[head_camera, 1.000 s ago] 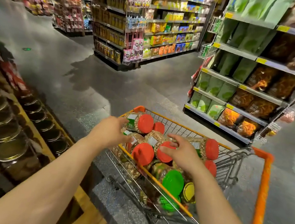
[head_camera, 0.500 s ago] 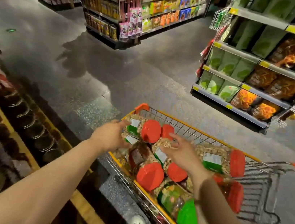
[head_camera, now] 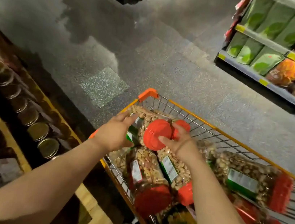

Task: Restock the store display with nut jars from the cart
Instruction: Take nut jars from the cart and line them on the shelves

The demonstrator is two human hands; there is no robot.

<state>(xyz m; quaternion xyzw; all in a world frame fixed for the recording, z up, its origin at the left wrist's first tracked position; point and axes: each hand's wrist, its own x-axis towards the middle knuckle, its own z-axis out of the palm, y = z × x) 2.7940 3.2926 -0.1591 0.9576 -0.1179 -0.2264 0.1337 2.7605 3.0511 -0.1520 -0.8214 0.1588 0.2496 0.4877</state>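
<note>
A jar [head_camera: 146, 130] with a red lid [head_camera: 156, 134] was held on its side over the near-left corner of the cart [head_camera: 198, 119], above other nut jars [head_camera: 148, 178] lying in the basket. The left hand [head_camera: 115, 135] was laid against the jar's body with fingers spread and only lightly bent, while the right hand [head_camera: 180, 143] was curled about the lid, thumb on its face. The display [head_camera: 29, 114] with its rows of gold-lidded jars was seen to the left, just beside the cart; shelves [head_camera: 262, 71] of bags stood across the aisle.
</note>
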